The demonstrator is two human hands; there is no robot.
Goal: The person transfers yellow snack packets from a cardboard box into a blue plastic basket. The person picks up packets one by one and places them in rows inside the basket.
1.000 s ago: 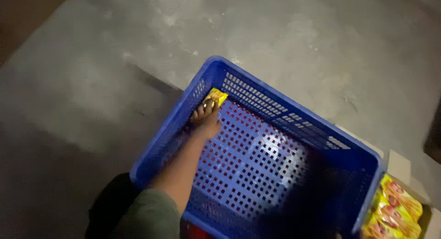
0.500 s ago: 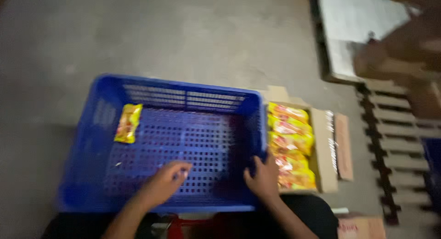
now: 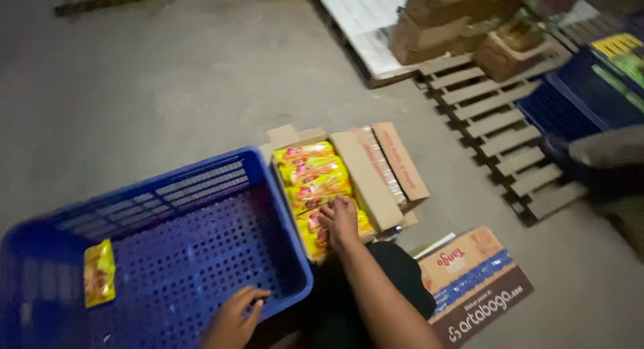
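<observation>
Blue plastic crate [image 3: 201,208], head view: its perforated floor holds a single yellow snack packet [image 3: 98,272], lying flat near the far left wall. A second ago your left hand was setting that packet into the crate corner; half a second ago both hands were drawn back to the near edge, with the right one on the crate's right wall. Now your right hand [image 3: 340,219] has crossed into the open cardboard box [image 3: 376,188] that stands just beside the crate, fingers curled down onto the stacked yellow-and-red packets [image 3: 312,178]; whether it has closed on one cannot be told. Your left hand [image 3: 235,315] rests on the crate's near rim, fingers loosely bent, gripping nothing visible. Judged from this, one packet is placed and the box is far from empty.

Surroundings, same view: a flattened printed carton [image 3: 473,282] lies on the concrete floor [image 3: 168,87] by your right arm. Wooden pallets [image 3: 496,121] stretch beyond the box, bearing brown cartons [image 3: 443,20] and a dark blue bin [image 3: 583,87]. Between box and crate only the crate's right wall must be cleared; the box flaps stand open and away from the packets.
</observation>
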